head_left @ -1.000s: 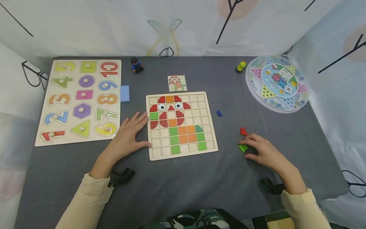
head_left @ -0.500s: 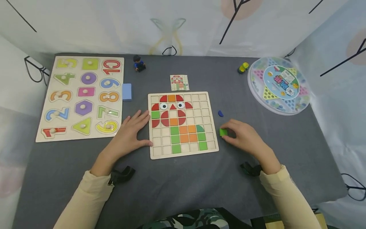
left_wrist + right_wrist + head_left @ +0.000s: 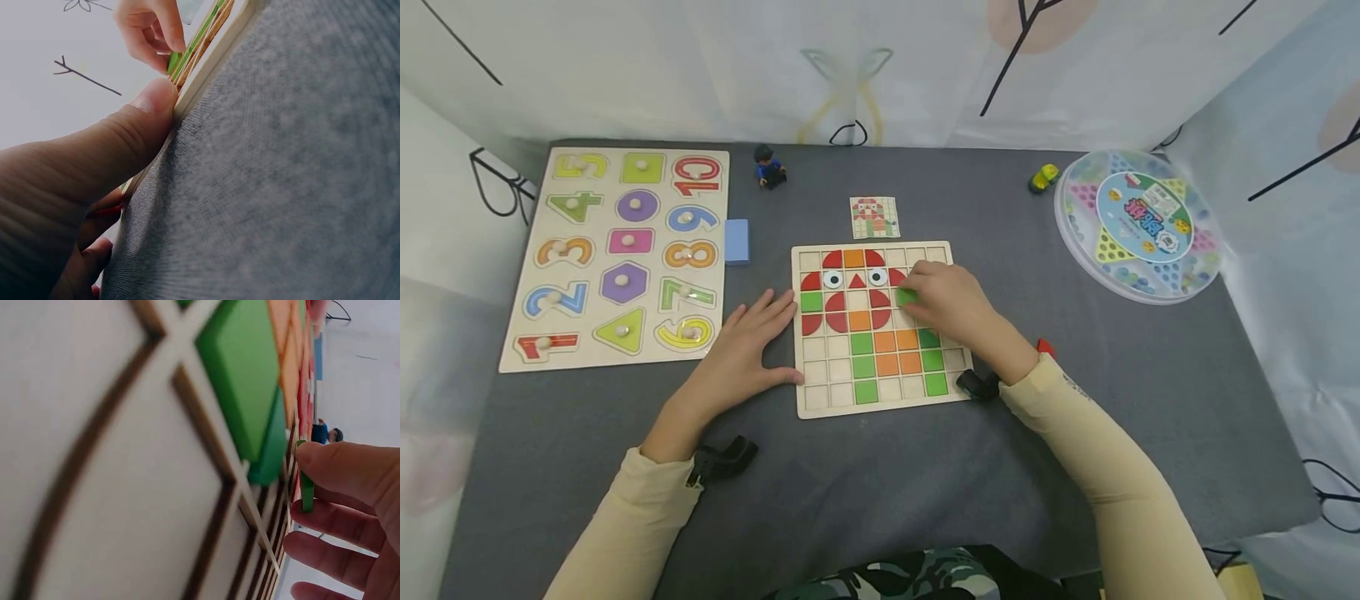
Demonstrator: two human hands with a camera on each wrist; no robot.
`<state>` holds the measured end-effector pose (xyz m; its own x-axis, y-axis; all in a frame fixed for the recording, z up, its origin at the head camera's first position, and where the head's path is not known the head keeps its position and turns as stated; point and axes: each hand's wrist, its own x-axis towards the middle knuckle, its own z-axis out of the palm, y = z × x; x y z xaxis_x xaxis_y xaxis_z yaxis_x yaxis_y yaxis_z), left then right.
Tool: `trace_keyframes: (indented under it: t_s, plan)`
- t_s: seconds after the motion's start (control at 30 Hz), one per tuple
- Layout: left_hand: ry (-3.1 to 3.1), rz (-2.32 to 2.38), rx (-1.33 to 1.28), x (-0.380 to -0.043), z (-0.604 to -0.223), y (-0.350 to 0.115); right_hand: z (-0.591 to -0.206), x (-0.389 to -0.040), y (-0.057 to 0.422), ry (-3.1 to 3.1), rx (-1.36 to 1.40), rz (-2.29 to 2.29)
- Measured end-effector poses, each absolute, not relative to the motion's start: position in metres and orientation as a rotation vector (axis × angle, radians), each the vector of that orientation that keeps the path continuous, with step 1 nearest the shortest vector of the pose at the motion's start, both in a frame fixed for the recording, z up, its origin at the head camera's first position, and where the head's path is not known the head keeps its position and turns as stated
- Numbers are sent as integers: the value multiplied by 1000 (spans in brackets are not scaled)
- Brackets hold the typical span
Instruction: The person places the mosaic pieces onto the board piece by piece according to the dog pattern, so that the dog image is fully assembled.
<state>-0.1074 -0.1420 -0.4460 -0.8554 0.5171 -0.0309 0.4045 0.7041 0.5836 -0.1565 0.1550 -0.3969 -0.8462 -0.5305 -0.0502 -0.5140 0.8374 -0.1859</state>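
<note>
A wooden grid board [image 3: 817, 398] lies mid-table, holding red, orange, green and eye-patterned tiles. Between thumb and fingers, my right hand [image 3: 957, 307] pinches a green square tile [image 3: 907, 296] over the board's upper right part, by a red quarter-round tile. The right wrist view shows that tile [image 3: 306, 490] held on edge close to the grid. My left hand [image 3: 747, 357] rests along the board's left edge with its fingers stretched out; in the left wrist view the thumb [image 3: 153, 100] touches the rim. Cells under my right hand are hidden.
A small picture card [image 3: 874, 227] lies behind the board. To the left are a number puzzle [image 3: 587, 279] and a blue block [image 3: 737, 242]. A red piece [image 3: 1046, 347] shows beside my right sleeve. Toy figures [image 3: 770, 169] and a round game box [image 3: 1138, 229] stand farther back.
My right hand has picked up the green square tile from the table at the right and carried it left over the board. The left hand stays at the board's edge.
</note>
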Motion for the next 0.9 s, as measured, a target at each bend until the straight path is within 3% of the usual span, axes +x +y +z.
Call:
trace_keyframes:
  t_s: [0.9]
  plan:
    - [2708, 886, 742, -108, -445, -142, -396, -152, 162, 2920, -785, -347]
